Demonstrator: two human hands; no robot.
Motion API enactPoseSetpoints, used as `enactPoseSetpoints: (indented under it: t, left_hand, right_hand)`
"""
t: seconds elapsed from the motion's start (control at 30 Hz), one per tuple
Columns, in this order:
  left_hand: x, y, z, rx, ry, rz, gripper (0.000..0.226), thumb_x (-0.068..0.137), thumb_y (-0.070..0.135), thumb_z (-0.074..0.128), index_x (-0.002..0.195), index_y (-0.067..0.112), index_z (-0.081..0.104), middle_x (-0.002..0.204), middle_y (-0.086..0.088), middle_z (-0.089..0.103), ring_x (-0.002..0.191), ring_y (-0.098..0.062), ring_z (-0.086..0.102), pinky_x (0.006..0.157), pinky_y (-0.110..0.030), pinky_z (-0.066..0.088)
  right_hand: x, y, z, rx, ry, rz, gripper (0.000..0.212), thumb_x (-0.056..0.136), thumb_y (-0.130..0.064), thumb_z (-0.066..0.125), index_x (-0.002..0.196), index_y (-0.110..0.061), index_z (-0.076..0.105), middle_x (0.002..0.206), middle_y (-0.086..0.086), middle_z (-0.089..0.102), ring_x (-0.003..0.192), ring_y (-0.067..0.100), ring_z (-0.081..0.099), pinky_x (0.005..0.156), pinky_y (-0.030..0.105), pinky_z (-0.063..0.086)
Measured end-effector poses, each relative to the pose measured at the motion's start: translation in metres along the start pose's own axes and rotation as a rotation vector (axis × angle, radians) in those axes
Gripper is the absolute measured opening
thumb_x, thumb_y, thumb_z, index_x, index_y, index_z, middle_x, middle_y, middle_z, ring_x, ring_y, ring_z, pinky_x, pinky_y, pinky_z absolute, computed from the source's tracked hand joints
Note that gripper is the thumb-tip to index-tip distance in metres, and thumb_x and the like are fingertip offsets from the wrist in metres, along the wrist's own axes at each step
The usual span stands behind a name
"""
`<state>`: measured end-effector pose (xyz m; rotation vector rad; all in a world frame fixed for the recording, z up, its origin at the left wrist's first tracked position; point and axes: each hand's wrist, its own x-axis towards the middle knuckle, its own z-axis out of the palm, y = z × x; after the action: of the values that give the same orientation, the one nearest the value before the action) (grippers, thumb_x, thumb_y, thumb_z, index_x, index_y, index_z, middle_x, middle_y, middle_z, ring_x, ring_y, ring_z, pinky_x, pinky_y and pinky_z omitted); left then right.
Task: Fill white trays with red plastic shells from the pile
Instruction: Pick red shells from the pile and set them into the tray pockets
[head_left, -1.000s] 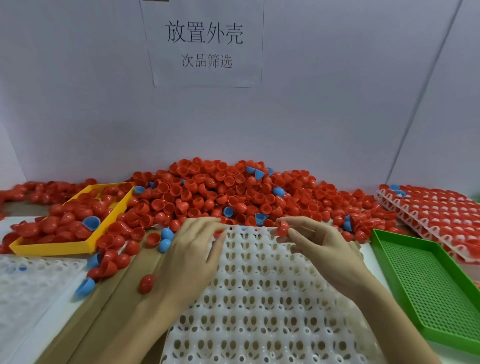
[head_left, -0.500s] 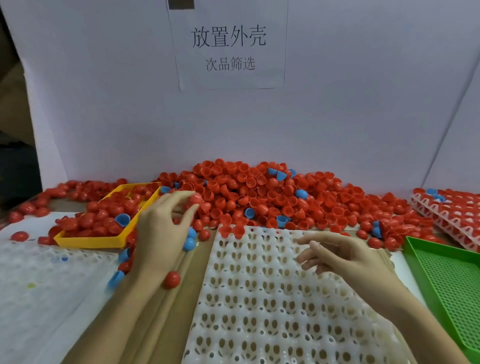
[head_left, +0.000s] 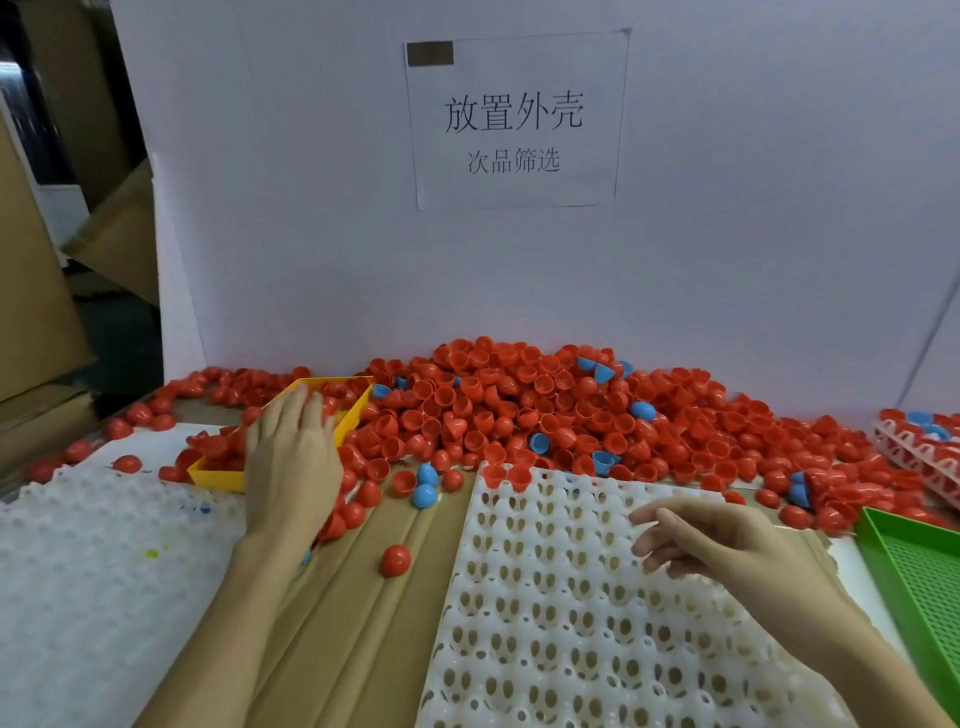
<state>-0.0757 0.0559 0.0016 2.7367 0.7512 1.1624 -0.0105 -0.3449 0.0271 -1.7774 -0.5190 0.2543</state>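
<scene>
- We are viewing one workbench from the head camera; two bare hands are showing, one per side.
- The left hand (head_left: 291, 467) is reaching over the near right corner of the single shallow yellow plastic bin (head_left: 332, 415); its fingers are lying nearly straight and blurred, and we are seeing nothing gripped in it.
- The right hand (head_left: 727, 540) is hovering over the far right part of the white moulded plastic tray with rows of perforated cups (head_left: 561, 597); its fingers are loosely spread and slightly bent, holding nothing.
- Two red plastic half-shells (head_left: 506, 474) are sitting side by side in the tray's far left cups; we are seeing the remaining visible cups unfilled.
- The large pile of red plastic shells (head_left: 519, 405) is lying against the white backboard, just beyond the tray; the shells are too many for us to count, and about a dozen blue plastic shells (head_left: 641, 410) are showing scattered among them.
- Two further blue shells are lying together between the yellow bin and the tray, and one stray red shell (head_left: 395, 560) is resting alone on the brown cardboard sheet (head_left: 353, 623).
- One translucent white dimpled tray (head_left: 104, 571) is lying at far left.
- One green perforated plastic tray (head_left: 924, 571) is sitting at far right; behind it one stack of filled white trays (head_left: 919, 447) is partly entering the frame.
- One printed paper sign (head_left: 514, 119) is hanging on the backboard.
</scene>
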Motion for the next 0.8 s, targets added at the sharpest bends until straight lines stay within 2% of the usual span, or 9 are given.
enactPoseSetpoints:
  t: [0.03, 0.1, 0.2, 0.27, 0.33, 0.43, 0.53, 0.67, 0.8]
  left_hand:
    - [-0.001, 0.008, 0.000, -0.064, 0.022, 0.051, 0.029, 0.099, 0.006, 0.059, 0.125, -0.004, 0.066, 0.129, -0.022, 0.065, 0.122, -0.040, 0.058, 0.100, -0.051, 0.047]
    - [-0.005, 0.026, 0.000, -0.227, -0.061, 0.156, 0.026, 0.098, 0.006, 0.060, 0.124, 0.004, 0.067, 0.120, -0.013, 0.067, 0.112, -0.031, 0.062, 0.092, -0.043, 0.052]
    - [-0.022, 0.045, 0.018, -0.275, -0.337, 0.213, 0.042, 0.104, 0.026, 0.054, 0.145, 0.020, 0.051, 0.142, 0.002, 0.054, 0.130, -0.015, 0.049, 0.105, -0.031, 0.045]
    - [-0.033, 0.051, 0.032, -0.200, -0.494, 0.245, 0.052, 0.107, 0.038, 0.047, 0.156, 0.024, 0.038, 0.159, 0.006, 0.038, 0.145, -0.014, 0.034, 0.117, -0.033, 0.033]
    - [-0.038, 0.052, 0.038, -0.190, -0.562, 0.242, 0.051, 0.106, 0.039, 0.048, 0.154, 0.024, 0.040, 0.160, 0.007, 0.034, 0.147, -0.017, 0.033, 0.117, -0.034, 0.031]
    - [-0.038, 0.050, 0.040, -0.262, -0.480, 0.204, 0.032, 0.098, 0.026, 0.065, 0.129, 0.019, 0.061, 0.131, 0.008, 0.046, 0.119, -0.015, 0.053, 0.095, -0.025, 0.044]
    - [-0.036, 0.053, 0.039, -0.279, -0.433, 0.179, 0.021, 0.092, 0.019, 0.073, 0.112, 0.017, 0.065, 0.118, 0.007, 0.044, 0.102, -0.012, 0.055, 0.083, -0.021, 0.043]
    - [-0.034, 0.053, 0.034, -0.209, -0.359, 0.168, 0.023, 0.095, 0.013, 0.065, 0.118, 0.014, 0.065, 0.125, 0.002, 0.045, 0.108, -0.018, 0.055, 0.087, -0.033, 0.053]
    - [-0.034, 0.049, 0.033, -0.011, -0.280, 0.195, 0.040, 0.099, 0.011, 0.053, 0.138, 0.014, 0.058, 0.153, -0.007, 0.042, 0.136, -0.026, 0.042, 0.109, -0.036, 0.043]
  right_hand:
    - [0.000, 0.000, -0.001, 0.014, 0.004, 0.000, 0.024, 0.095, -0.030, 0.061, 0.100, -0.020, 0.082, 0.094, 0.012, 0.079, 0.089, 0.027, 0.077, 0.083, 0.038, 0.061]
    - [0.001, 0.002, -0.003, 0.032, 0.003, -0.004, 0.024, 0.092, -0.035, 0.061, 0.100, -0.026, 0.082, 0.096, 0.013, 0.079, 0.091, 0.028, 0.076, 0.084, 0.037, 0.061]
    - [0.003, 0.005, -0.007, 0.040, -0.010, -0.013, 0.024, 0.093, -0.036, 0.061, 0.102, -0.027, 0.081, 0.097, 0.014, 0.079, 0.092, 0.029, 0.076, 0.085, 0.036, 0.062]
    - [0.003, 0.006, -0.008, 0.039, -0.019, -0.017, 0.025, 0.093, -0.035, 0.060, 0.103, -0.026, 0.081, 0.097, 0.014, 0.078, 0.092, 0.030, 0.076, 0.086, 0.036, 0.061]
    - [0.003, 0.006, -0.008, 0.042, -0.022, -0.022, 0.025, 0.093, -0.036, 0.060, 0.103, -0.025, 0.081, 0.097, 0.014, 0.078, 0.091, 0.029, 0.076, 0.086, 0.036, 0.061]
    - [0.003, 0.005, -0.008, 0.037, -0.017, -0.027, 0.024, 0.093, -0.035, 0.060, 0.101, -0.026, 0.081, 0.096, 0.014, 0.078, 0.090, 0.029, 0.076, 0.086, 0.035, 0.062]
    - [0.002, 0.005, -0.009, 0.037, -0.010, -0.022, 0.023, 0.094, -0.033, 0.060, 0.100, -0.026, 0.081, 0.095, 0.014, 0.078, 0.089, 0.029, 0.076, 0.082, 0.032, 0.062]
    - [0.001, 0.004, -0.012, 0.036, -0.001, -0.014, 0.024, 0.096, -0.032, 0.059, 0.101, -0.026, 0.081, 0.096, 0.013, 0.078, 0.091, 0.028, 0.075, 0.083, 0.034, 0.062]
    - [0.002, 0.004, -0.016, 0.036, 0.024, -0.006, 0.024, 0.097, -0.033, 0.057, 0.101, -0.028, 0.080, 0.096, 0.012, 0.079, 0.091, 0.027, 0.076, 0.085, 0.035, 0.061]
